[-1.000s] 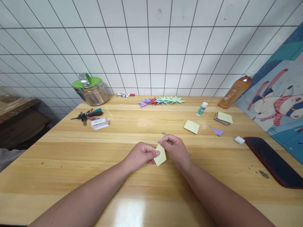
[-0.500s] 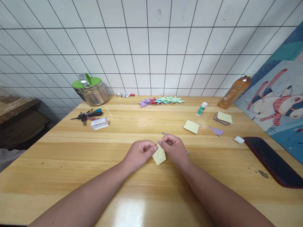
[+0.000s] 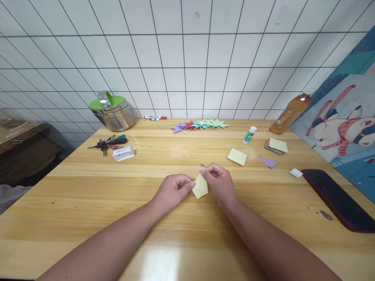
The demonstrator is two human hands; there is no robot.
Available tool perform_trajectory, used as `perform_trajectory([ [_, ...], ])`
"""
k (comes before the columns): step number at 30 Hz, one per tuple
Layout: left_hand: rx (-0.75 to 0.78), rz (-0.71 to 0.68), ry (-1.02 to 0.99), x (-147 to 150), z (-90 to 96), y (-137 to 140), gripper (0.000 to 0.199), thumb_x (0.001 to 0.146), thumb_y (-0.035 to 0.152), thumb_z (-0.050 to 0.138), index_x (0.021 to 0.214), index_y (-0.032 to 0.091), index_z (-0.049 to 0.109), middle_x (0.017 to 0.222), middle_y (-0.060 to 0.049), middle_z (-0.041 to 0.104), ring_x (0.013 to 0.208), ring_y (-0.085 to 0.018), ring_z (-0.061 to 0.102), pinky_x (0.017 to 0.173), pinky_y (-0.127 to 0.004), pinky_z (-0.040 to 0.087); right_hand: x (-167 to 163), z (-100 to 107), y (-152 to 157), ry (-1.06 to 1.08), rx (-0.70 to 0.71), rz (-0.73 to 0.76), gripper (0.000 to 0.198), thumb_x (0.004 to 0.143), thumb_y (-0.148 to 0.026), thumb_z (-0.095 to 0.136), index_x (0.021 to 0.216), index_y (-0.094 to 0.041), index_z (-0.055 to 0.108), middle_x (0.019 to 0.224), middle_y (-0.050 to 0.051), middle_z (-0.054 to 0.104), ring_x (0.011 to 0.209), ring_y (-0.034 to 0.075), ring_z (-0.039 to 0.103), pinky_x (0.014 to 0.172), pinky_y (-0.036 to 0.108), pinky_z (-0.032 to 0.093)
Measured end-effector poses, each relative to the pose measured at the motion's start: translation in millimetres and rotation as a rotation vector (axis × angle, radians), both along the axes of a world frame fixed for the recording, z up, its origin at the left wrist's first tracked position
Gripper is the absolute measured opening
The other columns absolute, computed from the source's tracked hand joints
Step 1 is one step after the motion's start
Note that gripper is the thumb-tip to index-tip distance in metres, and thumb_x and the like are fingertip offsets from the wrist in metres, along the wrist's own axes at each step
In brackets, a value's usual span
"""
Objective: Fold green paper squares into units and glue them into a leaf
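Observation:
A small folded piece of pale yellow paper (image 3: 200, 187) is between my hands, a smooth face toward me. My left hand (image 3: 175, 190) pinches its left edge between thumb and fingers. My right hand (image 3: 219, 183) pinches its upper right edge. Partly hidden behind my right hand lies a thin metal tool (image 3: 202, 166); only its tip shows clearly, so I cannot tell its kind. Beyond the hands sits a short stack of yellow paper sheets (image 3: 237, 157), and a folded purple paper triangle (image 3: 267, 162) lies to its right.
Folded paper leaves (image 3: 205, 124) line the wall. A glue stick (image 3: 250, 134), paper stack (image 3: 277, 145), eraser (image 3: 295, 173), phone (image 3: 336, 199) and tilted bottle (image 3: 290, 114) are on the right. On the left are a steel pot (image 3: 117, 117), keys (image 3: 105, 144), a small box (image 3: 123, 153) and markers (image 3: 155, 118).
The yellow paper has turned between my hands, from a creased face with folded flaps to a smooth one. My right hand has shifted slightly right.

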State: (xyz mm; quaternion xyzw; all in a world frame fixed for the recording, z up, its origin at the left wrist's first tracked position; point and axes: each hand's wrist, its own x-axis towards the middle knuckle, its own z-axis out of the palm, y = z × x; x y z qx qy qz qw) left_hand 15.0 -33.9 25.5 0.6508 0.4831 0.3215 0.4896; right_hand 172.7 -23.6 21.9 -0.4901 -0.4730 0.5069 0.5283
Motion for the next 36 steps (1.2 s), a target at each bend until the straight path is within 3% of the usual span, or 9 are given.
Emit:
perform_trajectory([
  [7, 0.08, -0.017, 0.093, -5, -1.3, -3, 0.027, 0.081, 0.034, 0.053, 0.063, 0.016, 0.063, 0.063, -0.002, 0.066, 0.061, -0.014, 0.058, 0.06, -0.022, 0.041, 11, 1, 7, 0.082, -0.048, -0.059, 0.025, 0.067, -0.034, 0.066, 0.057, -0.018, 0.05, 0.053, -0.006, 0.047, 0.049, 0.008, 0.041, 0.049, 0.021, 0.034],
  [13, -0.026, -0.076, -0.103, -6, 1.1, 0, 0.024, 0.076, 0.037, 0.061, 0.086, 0.015, 0.063, 0.075, -0.002, 0.064, 0.067, -0.014, 0.056, 0.062, -0.022, 0.041, 6, -1, 2, -0.015, -0.023, 0.176, 0.024, 0.069, -0.033, 0.065, 0.058, -0.017, 0.051, 0.053, -0.006, 0.047, 0.049, 0.007, 0.04, 0.047, 0.02, 0.032],
  [16, -0.12, -0.136, -0.112, -4, -1.5, 0, 0.023, 0.074, 0.036, 0.063, 0.069, 0.014, 0.063, 0.059, 0.001, 0.059, 0.054, -0.01, 0.05, 0.054, -0.02, 0.037, 1, -2, -2, -0.053, 0.011, 0.257, 0.024, 0.07, -0.035, 0.064, 0.059, -0.018, 0.052, 0.054, -0.005, 0.047, 0.048, 0.007, 0.041, 0.046, 0.02, 0.034],
  [18, -0.17, -0.117, -0.148, -4, -3.2, 0, 0.025, 0.074, 0.036, 0.063, 0.062, 0.013, 0.061, 0.052, 0.003, 0.055, 0.049, -0.009, 0.047, 0.052, -0.02, 0.035, 1, -2, -3, -0.035, -0.023, 0.319, 0.02, 0.071, -0.037, 0.063, 0.07, -0.018, 0.057, 0.06, -0.004, 0.051, 0.05, 0.009, 0.046, 0.046, 0.02, 0.038],
  [21, -0.198, -0.019, -0.273, -7, -3.8, 3, 0.023, 0.074, 0.036, 0.064, 0.069, 0.013, 0.064, 0.062, 0.001, 0.062, 0.058, -0.011, 0.053, 0.059, -0.022, 0.039, 1, 1, -4, -0.063, -0.111, 0.376, 0.03, 0.073, -0.041, 0.061, 0.097, -0.022, 0.057, 0.074, -0.002, 0.054, 0.057, 0.011, 0.052, 0.046, 0.022, 0.045],
  [24, -0.147, 0.12, -0.284, -11, -2.6, 7, 0.023, 0.071, 0.035, 0.067, 0.071, 0.013, 0.065, 0.064, 0.0, 0.062, 0.061, -0.012, 0.053, 0.061, -0.022, 0.039, 0, 2, -5, -0.194, -0.131, 0.363, 0.023, 0.075, -0.041, 0.057, 0.083, -0.02, 0.058, 0.067, -0.002, 0.053, 0.054, 0.01, 0.051, 0.047, 0.023, 0.046],
  [28, -0.16, 0.122, -0.251, -10, -1.8, 8, 0.025, 0.071, 0.037, 0.067, 0.072, 0.012, 0.066, 0.065, -0.001, 0.061, 0.062, -0.012, 0.052, 0.06, -0.023, 0.04, -1, -2, -4, -0.274, -0.048, 0.327, 0.021, 0.073, -0.036, 0.058, 0.064, -0.018, 0.055, 0.057, -0.003, 0.051, 0.051, 0.009, 0.047, 0.049, 0.022, 0.044],
  [31, -0.186, 0.086, -0.264, -8, -2.7, 7, 0.028, 0.071, 0.039, 0.066, 0.079, 0.013, 0.065, 0.068, -0.001, 0.06, 0.061, -0.012, 0.053, 0.059, -0.023, 0.041, -1, -3, -3, -0.289, -0.031, 0.283, 0.021, 0.073, -0.034, 0.058, 0.061, -0.018, 0.054, 0.056, -0.003, 0.05, 0.051, 0.01, 0.047, 0.048, 0.022, 0.043],
  [36, -0.157, 0.097, -0.256, -7, -2.7, 7, 0.026, 0.069, 0.037, 0.068, 0.067, 0.012, 0.062, 0.06, 0.001, 0.056, 0.056, -0.01, 0.049, 0.056, -0.021, 0.038, 1, -1, -5, -0.294, -0.001, 0.29, 0.016, 0.076, -0.034, 0.056, 0.073, -0.018, 0.055, 0.063, -0.002, 0.054, 0.054, 0.011, 0.051, 0.048, 0.021, 0.043],
])
